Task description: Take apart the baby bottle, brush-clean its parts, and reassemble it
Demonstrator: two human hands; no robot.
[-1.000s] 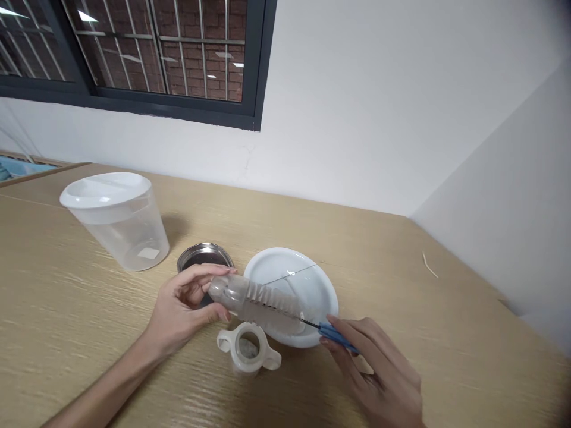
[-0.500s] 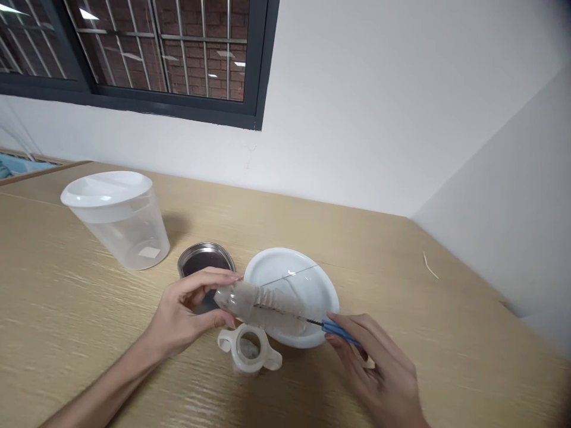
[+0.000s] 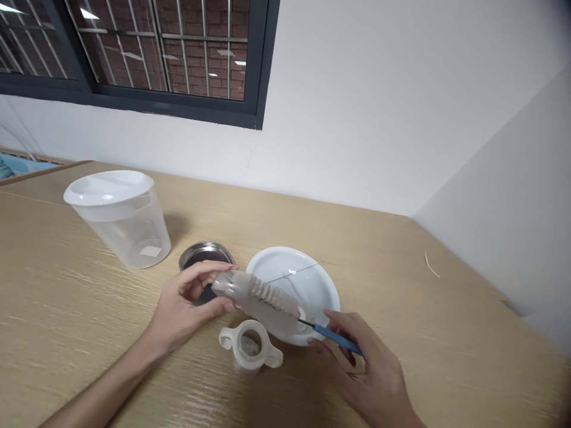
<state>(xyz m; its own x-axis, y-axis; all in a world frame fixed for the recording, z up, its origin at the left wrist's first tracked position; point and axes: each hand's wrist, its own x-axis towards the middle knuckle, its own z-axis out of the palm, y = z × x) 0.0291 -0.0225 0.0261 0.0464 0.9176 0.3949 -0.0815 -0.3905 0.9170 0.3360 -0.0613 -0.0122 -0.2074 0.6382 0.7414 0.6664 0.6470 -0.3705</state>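
My left hand (image 3: pixel 182 303) grips the rounded end of a translucent, ribbed bottle-like piece (image 3: pixel 263 297), held tilted over the near side of a white oval dish (image 3: pixel 319 279). A brush with a twisted wire stem and a blue handle (image 3: pixel 336 336) reaches into that piece from the right. My right hand (image 3: pixel 366 362) holds the blue handle between thumb and fingers. Just below the ribbed piece stands a small clear cup with two side handles (image 3: pixel 250 348), something pale inside it. Behind my left hand is a round metal dish (image 3: pixel 206 249), partly hidden.
A clear plastic pitcher with a white lid (image 3: pixel 125 220) stands at the left on the wooden table (image 3: pixel 366 244). A thin pale strip (image 3: pixel 430 265) lies at the right. Behind the table are a white wall and a barred window.
The brush has gone deeper into the ribbed piece, moving left with my right hand. The ribbed piece has shifted slightly up and left with my left hand.
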